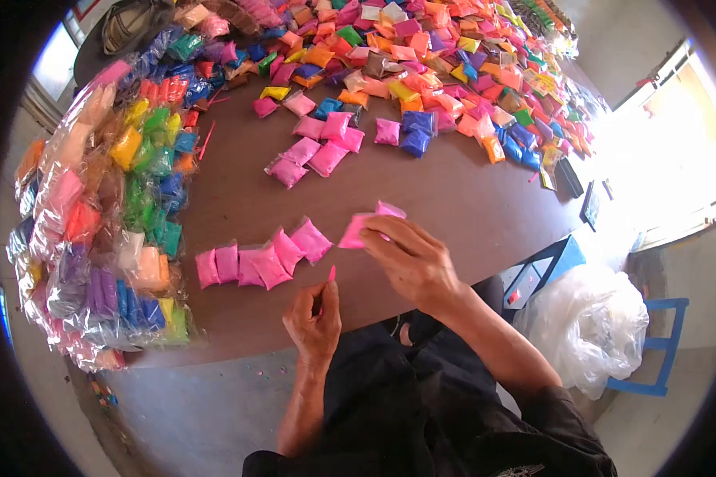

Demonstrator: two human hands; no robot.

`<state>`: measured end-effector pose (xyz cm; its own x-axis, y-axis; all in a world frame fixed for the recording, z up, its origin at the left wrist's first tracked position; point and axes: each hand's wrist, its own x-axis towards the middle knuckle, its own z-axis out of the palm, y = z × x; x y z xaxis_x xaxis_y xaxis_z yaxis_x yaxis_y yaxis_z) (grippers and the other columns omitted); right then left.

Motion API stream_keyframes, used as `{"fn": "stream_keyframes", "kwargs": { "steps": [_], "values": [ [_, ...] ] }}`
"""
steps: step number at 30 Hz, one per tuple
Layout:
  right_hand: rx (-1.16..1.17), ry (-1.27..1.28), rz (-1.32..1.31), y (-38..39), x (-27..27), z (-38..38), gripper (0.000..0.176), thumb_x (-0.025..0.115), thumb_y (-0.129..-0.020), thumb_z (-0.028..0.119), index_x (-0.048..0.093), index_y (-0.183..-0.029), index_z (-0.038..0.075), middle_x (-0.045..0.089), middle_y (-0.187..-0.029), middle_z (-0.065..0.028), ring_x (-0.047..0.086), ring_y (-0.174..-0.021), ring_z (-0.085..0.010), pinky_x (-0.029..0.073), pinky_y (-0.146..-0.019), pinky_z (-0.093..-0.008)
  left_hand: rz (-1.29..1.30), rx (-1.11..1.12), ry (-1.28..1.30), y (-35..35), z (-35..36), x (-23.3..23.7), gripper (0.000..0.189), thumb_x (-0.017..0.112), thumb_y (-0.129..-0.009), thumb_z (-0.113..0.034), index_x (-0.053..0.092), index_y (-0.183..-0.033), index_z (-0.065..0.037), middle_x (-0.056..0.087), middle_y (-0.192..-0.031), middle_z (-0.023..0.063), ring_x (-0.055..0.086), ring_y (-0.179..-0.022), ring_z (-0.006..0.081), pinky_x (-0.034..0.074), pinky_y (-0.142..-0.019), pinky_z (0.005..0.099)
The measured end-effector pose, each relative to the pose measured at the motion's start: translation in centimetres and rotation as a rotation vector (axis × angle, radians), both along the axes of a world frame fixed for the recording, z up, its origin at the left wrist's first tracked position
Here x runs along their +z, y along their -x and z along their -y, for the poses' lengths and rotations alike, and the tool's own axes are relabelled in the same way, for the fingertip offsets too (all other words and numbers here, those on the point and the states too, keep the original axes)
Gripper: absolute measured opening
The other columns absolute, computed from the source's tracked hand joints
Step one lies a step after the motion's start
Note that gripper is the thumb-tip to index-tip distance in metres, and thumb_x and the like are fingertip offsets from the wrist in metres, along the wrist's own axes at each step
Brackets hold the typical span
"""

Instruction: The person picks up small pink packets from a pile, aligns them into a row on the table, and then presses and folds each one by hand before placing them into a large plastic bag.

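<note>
Close to the table's near edge my left hand (314,318) is closed, and the tip of a small thin pink stick (332,273) pokes up from between thumb and fingers. My right hand (414,258) pinches a pink packet (353,232) of soft material in clear plastic, held over the table. Another pink packet (390,210) shows just behind those fingers. To the left, several pink packets (264,265) lie side by side in an overlapping row. Farther back rests a loose group of pink packets (326,157).
A big heap of mixed-colour packets (422,60) covers the back of the brown table (239,191). Clear bags of sorted packets (147,199) line the left edge. Pink sticks (207,141) lie beside them. A large clear plastic bag (585,326) sits on a blue chair (667,350) at right.
</note>
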<state>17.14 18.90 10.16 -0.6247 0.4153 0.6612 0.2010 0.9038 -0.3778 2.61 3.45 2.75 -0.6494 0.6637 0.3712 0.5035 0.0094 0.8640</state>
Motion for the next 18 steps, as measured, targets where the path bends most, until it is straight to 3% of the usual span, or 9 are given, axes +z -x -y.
{"fn": "stream_keyframes", "kwargs": {
  "steps": [4, 7, 10, 18],
  "values": [
    [0.091, 0.036, -0.075, 4.2, -2.4, -1.8, 0.031, 0.074, -0.088, 0.004, 0.074, -0.119, 0.004, 0.070, -0.132, -0.0122, 0.072, -0.118, -0.0310, 0.060, -0.102, -0.0439, -0.043, 0.021, -0.001, 0.3, 0.0, 0.1, 0.010, 0.080, -0.098, -0.005, 0.074, -0.092, 0.000, 0.068, -0.071, 0.0068, 0.057, -0.060, 0.0116, 0.046, -0.056, 0.0308],
    [0.121, -0.018, 0.063, 4.5, -4.9, -2.6, 0.027, 0.075, -0.090, 0.000, 0.076, -0.117, 0.004, 0.071, -0.132, -0.0111, 0.070, -0.123, -0.0309, 0.053, -0.111, -0.0457, -0.042, 0.046, 0.000, 0.2, 0.2, 0.3, 0.012, 0.081, -0.098, -0.007, 0.073, -0.092, 0.000, 0.068, -0.071, 0.0073, 0.059, -0.060, 0.0131, 0.047, -0.057, 0.0321],
    [0.063, -0.032, 0.201, 2.9, -5.6, -2.1, 0.025, 0.076, -0.090, 0.005, 0.077, -0.115, 0.008, 0.069, -0.137, -0.0097, 0.065, -0.132, -0.0300, 0.044, -0.119, -0.0511, -0.010, 0.046, 0.004, 0.1, 0.2, 0.2, 0.012, 0.082, -0.097, -0.007, 0.073, -0.091, -0.001, 0.067, -0.070, 0.0068, 0.058, -0.060, 0.0126, 0.047, -0.056, 0.0314],
    [-0.179, 0.005, 0.201, 0.6, -5.3, -1.8, 0.033, 0.079, -0.090, 0.012, 0.075, -0.123, 0.010, 0.066, -0.140, -0.0103, 0.060, -0.138, -0.0313, 0.042, -0.119, -0.0536, -0.015, -0.014, 0.040, 0.0, 0.2, 0.6, 0.011, 0.082, -0.097, -0.006, 0.073, -0.093, -0.001, 0.068, -0.075, 0.0063, 0.058, -0.060, 0.0116, 0.046, -0.055, 0.0301]
  ]
}}
